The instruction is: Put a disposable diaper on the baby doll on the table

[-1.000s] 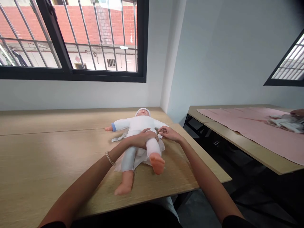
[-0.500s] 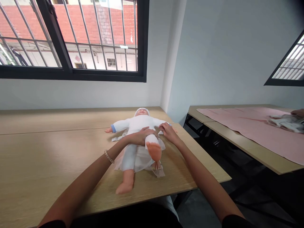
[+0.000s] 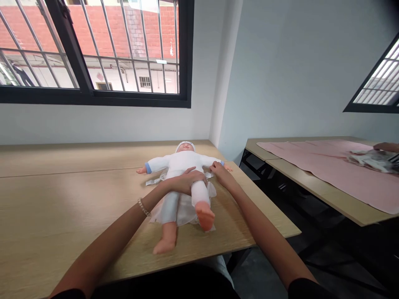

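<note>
A baby doll (image 3: pixel 183 160) in a white suit with blue cuffs lies on its back on the wooden table (image 3: pixel 77 207), its feet toward me. Under its hips and legs is a sheer whitish cloth (image 3: pixel 186 209), with white strips showing at both sides of the waist. My left hand (image 3: pixel 190 180) lies across the doll's lower belly and the top of the leg on the right, fingers wrapped round it. Beside the doll's waist, my right hand (image 3: pixel 220 172) has its fingers pinched together near a white strip; whatever is between the fingertips is too small to make out.
To the right, past a gap, a second table (image 3: pixel 311 182) carries a pink cloth (image 3: pixel 324 162) and a bundle of pale fabric (image 3: pixel 370 160). Another person's hand (image 3: pixel 386 146) touches that bundle. A wall with a barred window (image 3: pixel 131 50) stands behind.
The doll's leg on the right has come down toward the table. My right hand has shifted slightly. The other person's hand and striped fabric show more at the right edge.
</note>
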Demonstrator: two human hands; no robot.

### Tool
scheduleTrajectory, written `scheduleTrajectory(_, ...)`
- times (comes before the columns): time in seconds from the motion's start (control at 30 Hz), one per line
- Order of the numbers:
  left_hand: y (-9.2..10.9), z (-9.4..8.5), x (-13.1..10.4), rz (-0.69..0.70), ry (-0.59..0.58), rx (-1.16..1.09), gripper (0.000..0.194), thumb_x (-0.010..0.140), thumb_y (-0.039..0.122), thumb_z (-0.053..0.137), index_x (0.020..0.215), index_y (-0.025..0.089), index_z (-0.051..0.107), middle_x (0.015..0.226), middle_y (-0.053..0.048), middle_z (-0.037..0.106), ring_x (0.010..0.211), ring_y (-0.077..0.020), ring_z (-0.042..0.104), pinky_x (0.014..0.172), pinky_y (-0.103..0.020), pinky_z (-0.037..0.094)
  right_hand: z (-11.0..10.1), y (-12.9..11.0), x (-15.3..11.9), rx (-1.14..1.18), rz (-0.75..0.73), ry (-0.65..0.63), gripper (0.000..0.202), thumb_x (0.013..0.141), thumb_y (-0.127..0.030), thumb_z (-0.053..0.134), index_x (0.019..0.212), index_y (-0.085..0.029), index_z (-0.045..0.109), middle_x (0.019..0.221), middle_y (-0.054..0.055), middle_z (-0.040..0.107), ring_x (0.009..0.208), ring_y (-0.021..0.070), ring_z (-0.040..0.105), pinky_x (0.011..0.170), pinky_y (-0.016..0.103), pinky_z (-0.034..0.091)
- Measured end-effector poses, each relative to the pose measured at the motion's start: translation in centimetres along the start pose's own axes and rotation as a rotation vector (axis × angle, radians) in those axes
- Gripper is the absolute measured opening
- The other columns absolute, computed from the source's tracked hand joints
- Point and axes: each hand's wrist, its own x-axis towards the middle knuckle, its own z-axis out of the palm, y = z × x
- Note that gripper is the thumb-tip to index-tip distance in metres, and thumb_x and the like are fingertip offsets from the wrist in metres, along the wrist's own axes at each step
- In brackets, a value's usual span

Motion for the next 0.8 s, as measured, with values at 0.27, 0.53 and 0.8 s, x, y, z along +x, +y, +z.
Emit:
scheduleTrajectory(0.27,0.6,0.2,0.3,-0.025,-0.015,0.088,0.039,0.080,0.027,0.065,0.119,0.028,0.063,0.125,-0.001,0.065,0.127,-0.0237,0.052,0.127,-0.038,0.004,-0.4,-0.1,0.1,-0.034,-0.002,-0.028,0.030,0.092,0.001,0.044,0.106,-0.016,0.065,0.110,0.014,0.061,0.100,0.0242,0.058,0.086,0.033,0.040)
scheduleTrajectory(0.53,0.0,0.5,0.1,-0.002,0.003,0.084,0.047,0.079,0.024,0.064,0.125,0.023,0.057,0.137,-0.004,0.059,0.135,-0.0241,0.048,0.128,-0.039,0.003,-1.7,-3.4,0.1,0.652,0.159,0.078,0.024,0.097,-0.025,0.045,0.120,-0.020,0.049,0.087,0.005,0.065,0.084,0.0222,0.063,0.079,0.032,0.047)
scheduleTrajectory(0.8,0.4,1.6,0.2,-0.008,0.072,0.258,0.063,0.080,0.021,0.063,0.141,0.031,0.052,0.146,-0.004,0.055,0.146,-0.0275,0.039,0.127,-0.034,0.018,0.1,-3.7,-0.9,1.081,0.234,-0.220,0.046,0.088,-0.034,0.055,0.131,-0.021,0.043,0.115,0.009,0.065,0.106,0.0244,0.062,0.091,0.038,0.052)
